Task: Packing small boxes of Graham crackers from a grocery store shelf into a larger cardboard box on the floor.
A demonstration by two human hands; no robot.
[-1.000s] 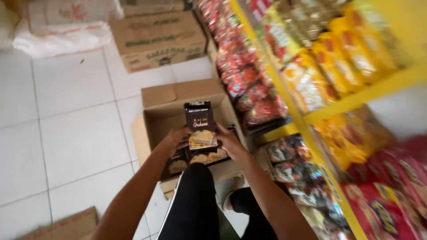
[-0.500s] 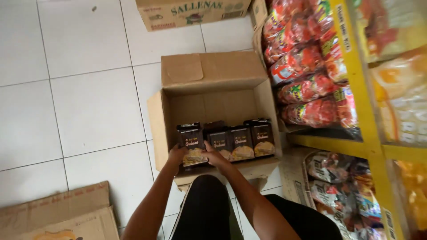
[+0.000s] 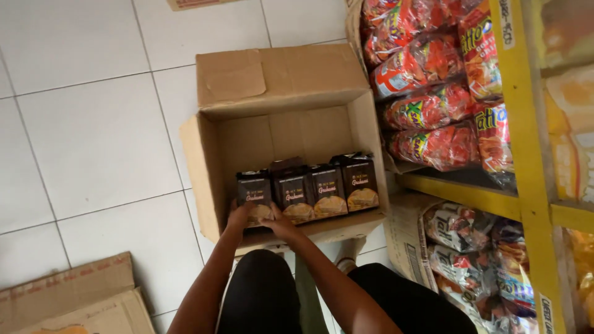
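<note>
You are crouching over an open cardboard box point(image 3: 281, 117) sitting on the white tiled floor point(image 3: 93, 136), and both your hands are meeting at the leftmost dark snack packet point(image 3: 253, 193) in a row of four standing upright along the box's near wall. Your left hand point(image 3: 240, 216) is cupping that packet's lower left edge, fingers curled against it; your right hand point(image 3: 279, 224) is pressing in just beside it, fingers closing on the packet's lower right corner. The other three dark packets point(image 3: 328, 187) are standing touching one another to its right. Red snack bags point(image 3: 433, 99) are filling the yellow shelf point(image 3: 526, 154) to your right.
</note>
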